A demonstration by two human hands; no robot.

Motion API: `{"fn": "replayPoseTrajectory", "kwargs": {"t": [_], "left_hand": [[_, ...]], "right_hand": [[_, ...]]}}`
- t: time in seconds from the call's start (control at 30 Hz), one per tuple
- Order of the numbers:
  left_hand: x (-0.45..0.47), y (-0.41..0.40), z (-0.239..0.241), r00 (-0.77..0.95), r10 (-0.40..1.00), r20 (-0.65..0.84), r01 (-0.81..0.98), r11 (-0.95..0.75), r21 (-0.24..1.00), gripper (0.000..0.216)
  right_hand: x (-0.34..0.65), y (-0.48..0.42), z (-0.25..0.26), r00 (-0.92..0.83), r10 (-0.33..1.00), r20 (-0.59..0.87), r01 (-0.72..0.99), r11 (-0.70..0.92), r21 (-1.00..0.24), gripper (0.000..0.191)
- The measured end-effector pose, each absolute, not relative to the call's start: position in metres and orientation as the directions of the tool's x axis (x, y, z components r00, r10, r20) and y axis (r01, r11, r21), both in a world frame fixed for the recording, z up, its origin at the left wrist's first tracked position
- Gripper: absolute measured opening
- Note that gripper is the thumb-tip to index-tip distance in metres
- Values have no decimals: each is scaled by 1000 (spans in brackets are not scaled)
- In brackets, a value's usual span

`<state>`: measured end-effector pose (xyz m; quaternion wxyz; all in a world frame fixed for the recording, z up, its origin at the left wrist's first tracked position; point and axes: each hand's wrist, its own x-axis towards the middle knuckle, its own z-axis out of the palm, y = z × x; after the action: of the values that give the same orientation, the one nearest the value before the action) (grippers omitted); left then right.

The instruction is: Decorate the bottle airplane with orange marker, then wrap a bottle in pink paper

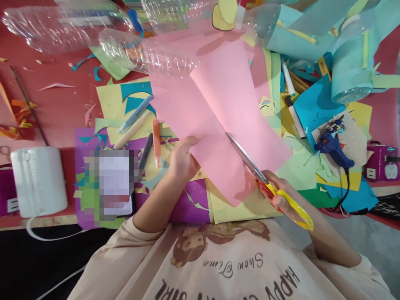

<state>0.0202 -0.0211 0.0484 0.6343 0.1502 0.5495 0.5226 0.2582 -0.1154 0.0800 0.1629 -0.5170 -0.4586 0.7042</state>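
A large pink paper sheet (215, 112) is held up over the table. My left hand (181, 160) grips its lower left edge, fingers closed on the paper. My right hand (278, 196) is closed round the yellow and red handles of a pair of scissors (250, 162). The silver blades point up and left into the sheet's lower edge, where a slit runs between two flaps of pink paper.
Clear plastic bottles (150, 50) lie at the back. Coloured paper scraps (125, 100), markers (293, 116) and pens cover the red table. A blue glue gun (333, 148) lies right, a white roll (39, 179) left, and a teal-wrapped bottle (353, 71) far right.
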Motion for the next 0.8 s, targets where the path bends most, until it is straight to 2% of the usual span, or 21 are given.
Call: {"fn": "replayPoseTrajectory", "kwargs": {"t": [0.1,0.27,0.47,0.6,0.67,0.8], "left_hand": [[19,-21,45,-188,859,-476,-486,340,805,22],[18,-22,43,-175,870,-461,-485,331,809,29],[15,-19,41,-201,865,-459,-456,332,826,21],[13,-16,36,-291,899,-327,-374,208,904,12],[14,-16,35,-278,900,-337,-347,233,908,15],[17,-16,37,-184,882,-434,-366,349,863,33]], "right_hand": [[260,-119,72,-407,724,-556,248,-498,-831,75],[262,-120,64,-406,743,-531,265,-460,-847,77],[260,-121,67,-397,754,-524,224,-474,-851,77],[263,-125,69,-392,753,-529,276,-452,-848,73],[265,-125,72,-407,741,-534,311,-438,-844,74],[268,-119,83,-468,669,-578,354,-457,-816,89]]}}
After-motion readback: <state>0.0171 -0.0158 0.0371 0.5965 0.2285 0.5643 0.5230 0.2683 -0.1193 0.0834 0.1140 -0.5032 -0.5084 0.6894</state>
